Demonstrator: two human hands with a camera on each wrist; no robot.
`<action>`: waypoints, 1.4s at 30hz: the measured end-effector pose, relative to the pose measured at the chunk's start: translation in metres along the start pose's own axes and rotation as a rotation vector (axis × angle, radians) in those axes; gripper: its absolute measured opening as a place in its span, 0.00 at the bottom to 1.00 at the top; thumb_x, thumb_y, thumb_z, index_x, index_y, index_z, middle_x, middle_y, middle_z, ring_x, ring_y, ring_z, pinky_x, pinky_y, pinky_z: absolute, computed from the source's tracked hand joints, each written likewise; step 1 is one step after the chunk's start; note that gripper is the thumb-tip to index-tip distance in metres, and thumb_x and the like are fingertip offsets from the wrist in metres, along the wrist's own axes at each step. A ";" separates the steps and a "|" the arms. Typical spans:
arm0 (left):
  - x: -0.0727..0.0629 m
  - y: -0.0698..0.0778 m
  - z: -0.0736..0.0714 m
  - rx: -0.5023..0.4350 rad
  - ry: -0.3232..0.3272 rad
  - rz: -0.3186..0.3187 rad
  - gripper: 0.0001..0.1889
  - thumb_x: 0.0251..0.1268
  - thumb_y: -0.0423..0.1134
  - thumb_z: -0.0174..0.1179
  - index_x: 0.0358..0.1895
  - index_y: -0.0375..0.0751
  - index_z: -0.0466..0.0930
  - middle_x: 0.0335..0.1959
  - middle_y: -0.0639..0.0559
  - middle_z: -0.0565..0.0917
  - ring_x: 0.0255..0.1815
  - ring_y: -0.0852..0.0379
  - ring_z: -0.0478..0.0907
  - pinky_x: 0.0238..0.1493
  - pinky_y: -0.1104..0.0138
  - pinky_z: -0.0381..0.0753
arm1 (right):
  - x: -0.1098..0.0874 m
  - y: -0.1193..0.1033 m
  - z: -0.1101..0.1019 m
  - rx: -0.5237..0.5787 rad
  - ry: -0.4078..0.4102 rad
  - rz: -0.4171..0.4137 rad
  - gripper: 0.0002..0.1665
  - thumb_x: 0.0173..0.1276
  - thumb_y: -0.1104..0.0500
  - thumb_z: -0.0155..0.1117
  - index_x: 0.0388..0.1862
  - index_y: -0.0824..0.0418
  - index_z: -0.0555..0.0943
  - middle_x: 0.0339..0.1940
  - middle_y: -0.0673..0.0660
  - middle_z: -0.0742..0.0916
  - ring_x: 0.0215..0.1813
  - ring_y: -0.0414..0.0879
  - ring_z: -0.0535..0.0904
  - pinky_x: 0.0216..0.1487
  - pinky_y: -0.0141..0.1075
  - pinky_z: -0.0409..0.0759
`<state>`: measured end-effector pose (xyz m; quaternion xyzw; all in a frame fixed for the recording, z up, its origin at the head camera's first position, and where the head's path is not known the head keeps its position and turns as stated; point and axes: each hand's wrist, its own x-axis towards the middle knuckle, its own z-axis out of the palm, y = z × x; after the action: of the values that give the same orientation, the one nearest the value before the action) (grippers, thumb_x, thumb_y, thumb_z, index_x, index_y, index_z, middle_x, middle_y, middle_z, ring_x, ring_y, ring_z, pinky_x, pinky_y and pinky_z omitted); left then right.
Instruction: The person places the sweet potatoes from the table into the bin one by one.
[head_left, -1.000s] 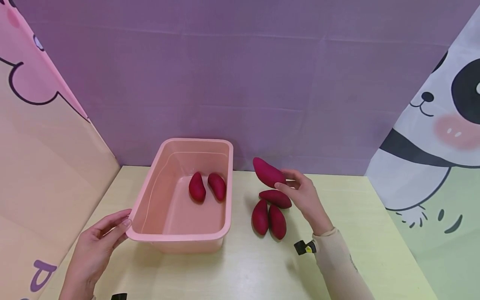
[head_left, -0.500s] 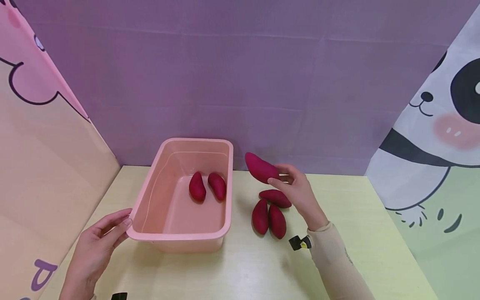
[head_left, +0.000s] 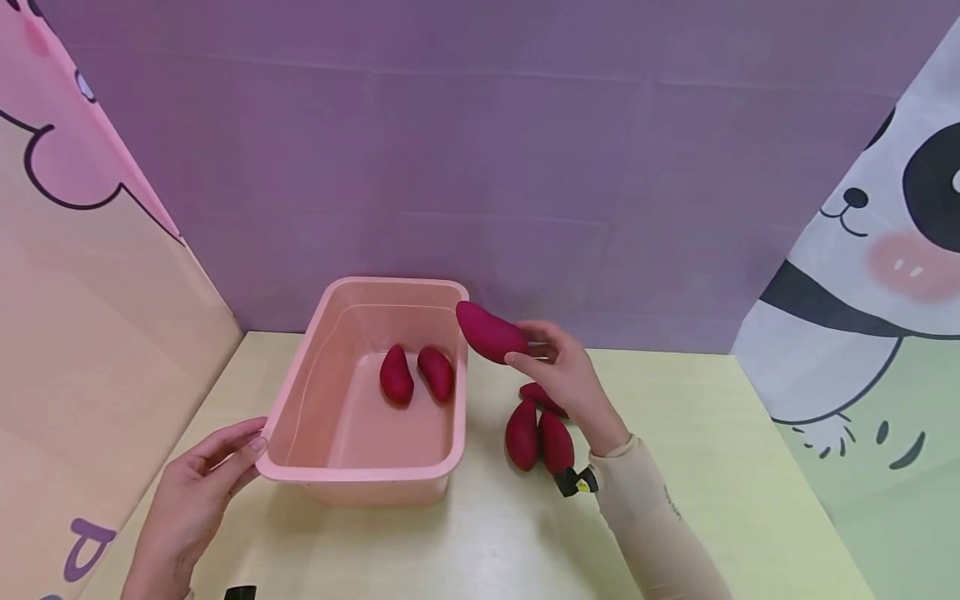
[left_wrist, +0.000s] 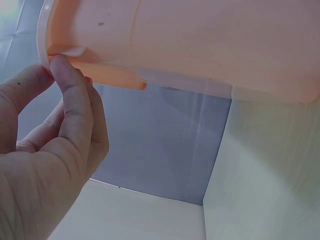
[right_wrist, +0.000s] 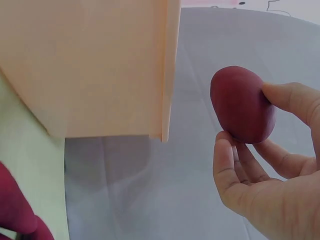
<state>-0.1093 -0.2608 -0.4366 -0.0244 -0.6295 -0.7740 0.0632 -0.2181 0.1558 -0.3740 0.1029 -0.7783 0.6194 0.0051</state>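
One tuber (head_left: 491,333) is up in our right hand (head_left: 562,367), its right end pinched between thumb and fingers, its long axis running leftward from them toward the tub (head_left: 360,475), higher than the rim and apart from it. Our left hand (head_left: 197,487), farther off, pinches the tub's near left corner. We see two tubers (head_left: 396,377) inside, three tubers (head_left: 522,435) on the table (head_left: 750,467).

The head view is bright; soft shadows and glare mark the table (head_left: 487,537); wrist views look dimmer.
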 end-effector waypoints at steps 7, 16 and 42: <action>0.001 -0.001 0.000 -0.003 0.001 0.003 0.16 0.70 0.23 0.59 0.58 0.29 0.81 0.45 0.52 0.85 0.44 0.60 0.85 0.50 0.66 0.85 | 0.006 -0.007 0.011 -0.053 -0.016 -0.039 0.28 0.63 0.55 0.74 0.63 0.51 0.79 0.56 0.52 0.82 0.52 0.53 0.81 0.49 0.47 0.85; 0.000 -0.001 -0.001 0.008 0.012 -0.028 0.16 0.70 0.25 0.60 0.59 0.31 0.81 0.46 0.52 0.86 0.45 0.61 0.84 0.50 0.67 0.85 | 0.022 -0.019 0.036 -0.084 -0.050 -0.060 0.26 0.64 0.54 0.74 0.60 0.53 0.80 0.52 0.52 0.84 0.48 0.51 0.82 0.46 0.42 0.86; 0.000 0.000 -0.001 0.008 0.002 -0.026 0.16 0.69 0.25 0.60 0.59 0.30 0.81 0.47 0.52 0.86 0.45 0.60 0.85 0.50 0.67 0.85 | 0.066 -0.059 0.108 -0.291 -0.167 -0.030 0.25 0.63 0.55 0.74 0.58 0.58 0.82 0.44 0.50 0.85 0.44 0.45 0.83 0.45 0.32 0.85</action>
<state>-0.1096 -0.2621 -0.4373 -0.0151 -0.6330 -0.7722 0.0538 -0.2595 0.0289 -0.3334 0.1638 -0.8558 0.4893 -0.0354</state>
